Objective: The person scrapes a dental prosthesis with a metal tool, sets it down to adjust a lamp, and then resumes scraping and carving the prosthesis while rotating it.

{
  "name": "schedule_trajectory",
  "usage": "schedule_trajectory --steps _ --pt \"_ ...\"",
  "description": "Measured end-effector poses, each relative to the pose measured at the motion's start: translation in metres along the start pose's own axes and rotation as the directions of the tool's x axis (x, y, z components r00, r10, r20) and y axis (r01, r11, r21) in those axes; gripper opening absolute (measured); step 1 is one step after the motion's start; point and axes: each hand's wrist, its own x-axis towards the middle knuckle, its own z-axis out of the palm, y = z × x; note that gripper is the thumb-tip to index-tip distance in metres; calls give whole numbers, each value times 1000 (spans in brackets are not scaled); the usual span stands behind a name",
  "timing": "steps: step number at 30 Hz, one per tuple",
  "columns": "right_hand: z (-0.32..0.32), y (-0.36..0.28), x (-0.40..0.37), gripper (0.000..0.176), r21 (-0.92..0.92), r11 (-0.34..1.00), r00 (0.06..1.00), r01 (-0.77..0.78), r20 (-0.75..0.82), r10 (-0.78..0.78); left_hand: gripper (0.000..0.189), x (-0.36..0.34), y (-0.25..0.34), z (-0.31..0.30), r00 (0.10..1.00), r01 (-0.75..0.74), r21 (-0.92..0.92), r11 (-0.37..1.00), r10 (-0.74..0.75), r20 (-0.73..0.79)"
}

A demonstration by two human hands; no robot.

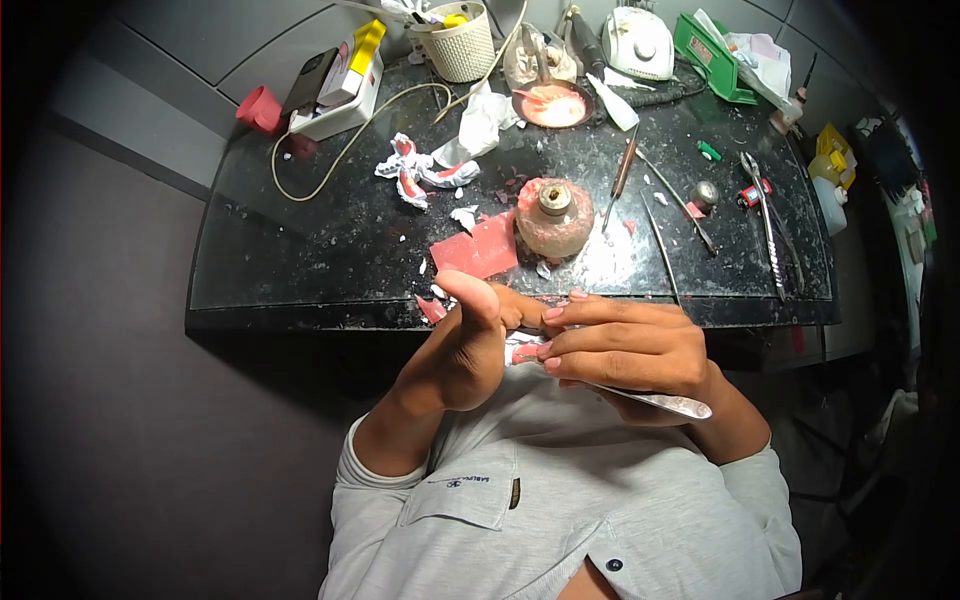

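Observation:
My left hand (470, 335) is closed around a small white plaster dental cast (523, 350) with pink wax on it, its thumb sticking up. Most of the cast is hidden by the fingers. My right hand (635, 350) grips a metal wax knife (675, 403); its broad end points out to the lower right, and its other end is hidden near the cast. The right fingertips touch or nearly touch the cast. Just beyond the hands lie a pink wax sheet (478, 250) and a wax-spattered spirit lamp (556, 225), with no flame that I can make out.
On the black table (330, 250) lie more white-and-pink casts (410, 180), a brown-handled tool (625, 168), slim metal instruments (663, 250) and a red lighter (755, 193). Behind stand a pan of pink wax (553, 108), a woven basket (458, 48) and a green box (710, 60).

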Motion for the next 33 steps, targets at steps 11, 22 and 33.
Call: schedule_trajectory --steps 11,22,33 --pt "1 0 -2 20 -12 1000 1000 -15 -8 15 130 2 5 6 1000 -10 -3 1000 10 -21" --pt "1 -1 -3 21 -19 1000 1000 -6 -5 6 129 0 6 5 998 45 46 998 -42 -50" --pt "3 -1 -2 20 -28 999 1000 23 -18 -23 133 0 8 1 998 57 -4 998 -57 16"
